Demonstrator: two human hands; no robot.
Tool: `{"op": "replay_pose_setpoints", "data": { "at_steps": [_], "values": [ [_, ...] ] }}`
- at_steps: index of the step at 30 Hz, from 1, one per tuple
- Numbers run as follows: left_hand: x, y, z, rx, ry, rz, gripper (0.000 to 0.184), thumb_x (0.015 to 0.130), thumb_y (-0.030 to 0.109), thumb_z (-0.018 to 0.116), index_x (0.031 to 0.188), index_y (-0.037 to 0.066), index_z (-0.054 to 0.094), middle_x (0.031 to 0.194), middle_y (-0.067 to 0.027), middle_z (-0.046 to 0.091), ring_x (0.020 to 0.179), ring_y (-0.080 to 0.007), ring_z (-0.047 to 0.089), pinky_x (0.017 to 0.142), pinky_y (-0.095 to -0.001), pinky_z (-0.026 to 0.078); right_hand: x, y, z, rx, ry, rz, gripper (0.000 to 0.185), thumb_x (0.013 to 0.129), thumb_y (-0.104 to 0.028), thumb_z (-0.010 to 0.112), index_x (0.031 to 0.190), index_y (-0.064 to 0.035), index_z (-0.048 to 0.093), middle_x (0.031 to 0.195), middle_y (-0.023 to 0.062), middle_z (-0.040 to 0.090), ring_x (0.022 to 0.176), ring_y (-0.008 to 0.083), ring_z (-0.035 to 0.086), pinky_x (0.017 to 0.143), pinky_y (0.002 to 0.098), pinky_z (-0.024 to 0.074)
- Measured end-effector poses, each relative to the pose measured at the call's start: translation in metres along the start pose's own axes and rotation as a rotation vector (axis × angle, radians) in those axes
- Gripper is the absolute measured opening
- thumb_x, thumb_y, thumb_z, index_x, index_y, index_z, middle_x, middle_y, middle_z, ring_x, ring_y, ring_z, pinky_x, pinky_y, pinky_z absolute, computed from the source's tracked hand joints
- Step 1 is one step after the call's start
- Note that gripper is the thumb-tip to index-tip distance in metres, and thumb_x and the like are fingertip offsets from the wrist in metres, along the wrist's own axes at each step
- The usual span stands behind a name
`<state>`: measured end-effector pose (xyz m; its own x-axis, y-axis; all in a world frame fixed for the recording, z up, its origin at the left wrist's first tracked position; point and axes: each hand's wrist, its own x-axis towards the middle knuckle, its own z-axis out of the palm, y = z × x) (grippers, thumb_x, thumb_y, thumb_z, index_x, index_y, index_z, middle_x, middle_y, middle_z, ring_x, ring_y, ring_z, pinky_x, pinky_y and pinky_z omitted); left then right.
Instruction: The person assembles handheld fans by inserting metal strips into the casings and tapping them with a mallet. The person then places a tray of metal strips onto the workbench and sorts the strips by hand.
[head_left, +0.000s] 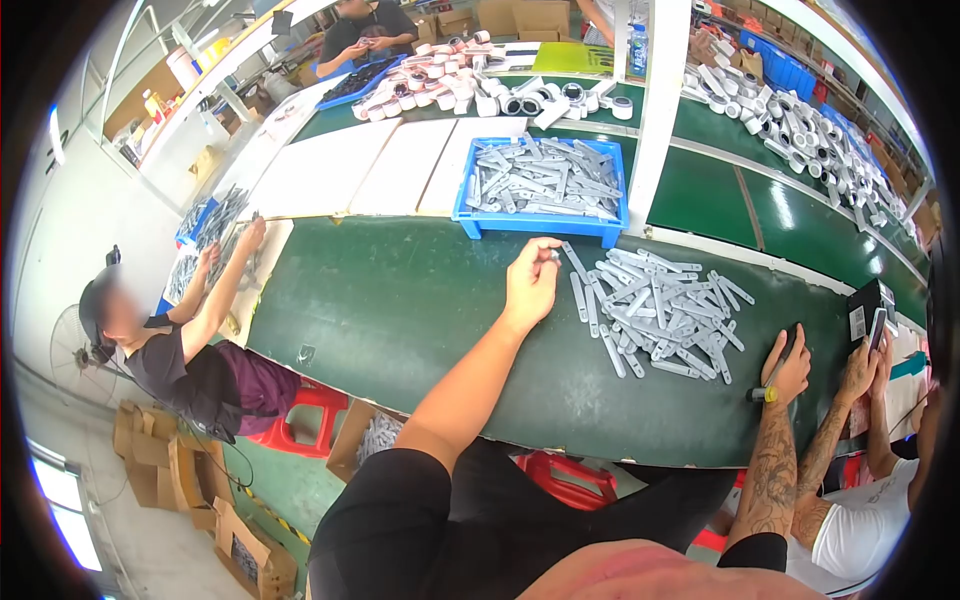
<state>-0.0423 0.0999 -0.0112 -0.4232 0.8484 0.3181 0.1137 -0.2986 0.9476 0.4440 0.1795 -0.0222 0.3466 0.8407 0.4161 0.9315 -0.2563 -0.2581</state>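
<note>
My left hand (532, 288) is above the green work table, its thumb and fingers pinched together around a small light-grey piece (555, 256). A flat grey plastic strip (573, 262) lies right beside those fingertips. To the right of this hand a loose pile of similar grey strips (665, 310) spreads over the table. My right hand (790, 368) is closed at the right of the pile, resting near the tabletop. A dark object (791, 340) shows between its fingers, and a yellow round end (762, 394) sticks out below; whether they are one tool I cannot tell.
Behind the pile stands a blue bin (465, 215) full of grey strips. White and pink parts (440, 80) are heaped farther back. A white post (660, 110) rises behind the table. One co-worker (200, 340) works at left; another at right holds a phone (877, 328) near a black box (872, 300).
</note>
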Motion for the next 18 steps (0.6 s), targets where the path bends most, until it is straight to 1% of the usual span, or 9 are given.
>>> {"op": "replay_pose_setpoints", "data": {
  "at_steps": [1, 4, 5, 7, 8, 10, 12, 15, 18],
  "values": [
    [-0.001, 0.001, 0.001, -0.044, 0.051, 0.018, 0.032, 0.098, -0.008, 0.049, 0.125, 0.004, 0.063, 0.097, -0.0024, 0.063, 0.08, -0.0045, 0.058, 0.069, -0.02, 0.047, 0.0, 0.0, 0.0, 0.007, 0.008, -0.006, 0.054, 0.108, -0.055, 0.047, 0.156, -0.029, 0.047, 0.142, 0.0118, 0.059, 0.134, 0.0344, 0.054, 0.106, 0.0587, 0.041],
    [0.001, -0.002, 0.003, -0.037, 0.123, 0.243, 0.036, 0.098, -0.008, 0.049, 0.13, 0.005, 0.059, 0.096, -0.0022, 0.061, 0.076, -0.0043, 0.056, 0.065, -0.021, 0.046, -0.003, -0.002, -0.006, 0.007, 0.005, -0.001, 0.054, 0.108, -0.055, 0.047, 0.156, -0.0288, 0.047, 0.143, 0.0116, 0.059, 0.134, 0.0343, 0.054, 0.106, 0.0586, 0.041],
    [0.001, -0.004, 0.002, -0.035, 0.123, 0.243, 0.036, 0.098, -0.008, 0.049, 0.13, 0.005, 0.059, 0.096, -0.0022, 0.061, 0.076, -0.0043, 0.056, 0.065, -0.021, 0.046, -0.003, -0.005, -0.007, 0.005, 0.0, -0.002, 0.054, 0.108, -0.055, 0.047, 0.156, -0.0288, 0.047, 0.143, 0.0116, 0.059, 0.134, 0.0342, 0.054, 0.106, 0.0586, 0.0411],
    [0.001, -0.01, -0.003, -0.024, 0.025, 0.008, 0.035, 0.098, -0.007, 0.048, 0.129, 0.005, 0.06, 0.096, -0.0026, 0.06, 0.079, -0.0041, 0.056, 0.065, -0.0205, 0.046, -0.001, 0.0, -0.002, 0.008, -0.003, -0.002, 0.054, 0.108, -0.055, 0.047, 0.156, -0.0287, 0.047, 0.143, 0.0116, 0.059, 0.134, 0.0343, 0.054, 0.106, 0.0587, 0.0411],
    [0.003, -0.012, -0.004, -0.004, 0.045, 0.017, 0.035, 0.098, -0.008, 0.047, 0.127, 0.005, 0.06, 0.096, -0.0022, 0.06, 0.081, -0.0035, 0.056, 0.064, -0.02, 0.045, 0.0, 0.0, -0.001, 0.01, -0.003, -0.002, 0.054, 0.108, -0.055, 0.046, 0.156, -0.0286, 0.048, 0.143, 0.0117, 0.059, 0.134, 0.0344, 0.054, 0.106, 0.0589, 0.0412],
    [0.005, -0.008, -0.003, -0.08, 0.106, 0.109, 0.036, 0.097, -0.008, 0.045, 0.126, 0.005, 0.061, 0.095, -0.0017, 0.06, 0.08, -0.0039, 0.055, 0.064, -0.0199, 0.044, 0.002, 0.0, 0.0, 0.015, 0.007, -0.007, 0.054, 0.108, -0.055, 0.046, 0.156, -0.0286, 0.047, 0.143, 0.0117, 0.059, 0.134, 0.0346, 0.054, 0.106, 0.0589, 0.0412],
    [0.002, -0.006, -0.002, -0.128, 0.108, 0.098, 0.036, 0.096, -0.008, 0.045, 0.126, 0.005, 0.061, 0.093, -0.0014, 0.061, 0.078, -0.0052, 0.054, 0.067, -0.0199, 0.044, -0.002, 0.002, -0.001, 0.01, 0.004, -0.004, 0.054, 0.108, -0.055, 0.046, 0.156, -0.0286, 0.047, 0.143, 0.0118, 0.059, 0.134, 0.0347, 0.054, 0.106, 0.059, 0.0413],
    [0.001, -0.003, -0.003, -0.045, 0.069, 0.087, 0.034, 0.096, -0.007, 0.046, 0.123, 0.004, 0.062, 0.09, -0.0011, 0.06, 0.078, -0.0052, 0.054, 0.066, -0.0198, 0.044, -0.002, -0.002, -0.004, 0.006, 0.004, -0.001, 0.054, 0.108, -0.054, 0.047, 0.155, -0.0285, 0.048, 0.142, 0.0119, 0.059, 0.133, 0.035, 0.054, 0.106, 0.0592, 0.0412],
    [0.003, -0.006, -0.002, -0.012, 0.057, 0.08, 0.032, 0.097, -0.007, 0.045, 0.12, 0.004, 0.064, 0.089, -0.0005, 0.061, 0.075, -0.0039, 0.053, 0.062, -0.0201, 0.042, 0.001, 0.0, -0.001, 0.01, 0.003, 0.004, 0.054, 0.108, -0.054, 0.047, 0.155, -0.0289, 0.048, 0.143, 0.0118, 0.059, 0.134, 0.0348, 0.054, 0.106, 0.0594, 0.0411]
  ]
}}
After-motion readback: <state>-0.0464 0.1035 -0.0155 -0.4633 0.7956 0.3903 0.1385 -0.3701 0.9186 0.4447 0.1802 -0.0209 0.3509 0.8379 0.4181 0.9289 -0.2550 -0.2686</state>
